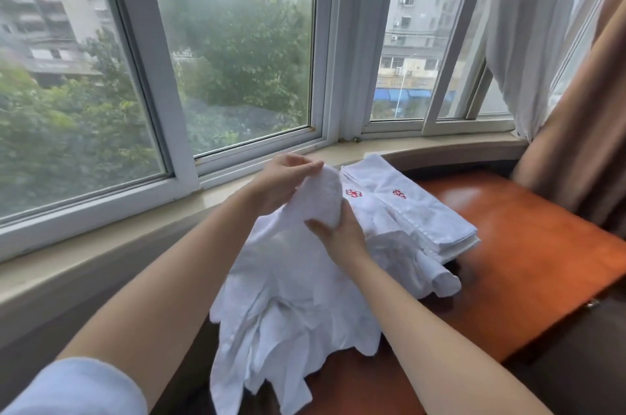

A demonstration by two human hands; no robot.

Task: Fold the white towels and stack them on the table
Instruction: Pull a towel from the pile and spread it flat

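Here we lift one loose towel (305,255) off the heap on the worktop (508,245), left hand (284,184) and right hand (342,231) both clasping its top edge with curled fingers, likely to find corners; folded towels (416,211) sit stacked just behind.

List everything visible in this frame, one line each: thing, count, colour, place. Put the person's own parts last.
held towel: one, white, lifted above the table's left part, hanging down over the loose towels.
loose towels: a heap, count unclear, white, on the table's near left edge, drooping over it.
folded stack: one stack, white with red embroidery, on the table by the sill.
table: one, reddish-brown, glossy, lower right.
sill: one, beige, under the window.
window: white frames, several panes, trees and buildings outside.
curtains: one sheer white, one brown, right edge.
sleeve: one, pale blue, bottom left.
left hand: grip on the held towel's top.
right hand: grip on the held towel's side.
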